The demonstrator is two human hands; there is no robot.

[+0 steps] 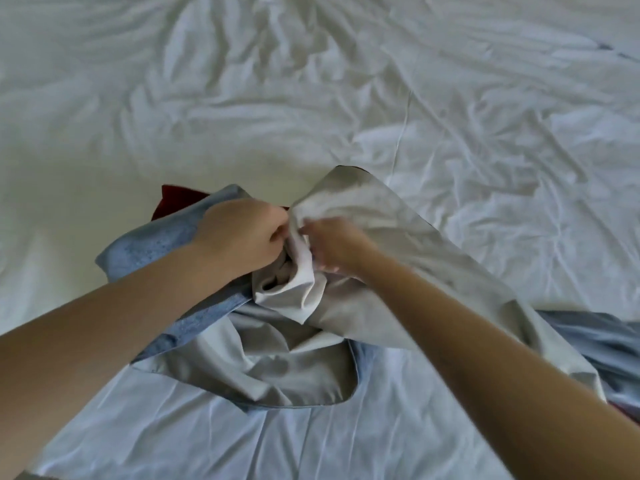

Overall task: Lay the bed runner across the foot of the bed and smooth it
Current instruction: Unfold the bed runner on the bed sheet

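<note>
head | bed runner (pixel 377 220) bunched and twisted on bed (pixel 311 98), at its near edge | grip: left hand (pixel 242 233) and right hand (pixel 334 249) both pinching its folds, close together | risk: pulling apart may tighten the twist

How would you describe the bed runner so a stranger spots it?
Start at the rumpled white sheet. On its near part the left hand and right hand grip a bunched cloth, the bed runner. Only it shows grey and speckled blue sides.
</note>
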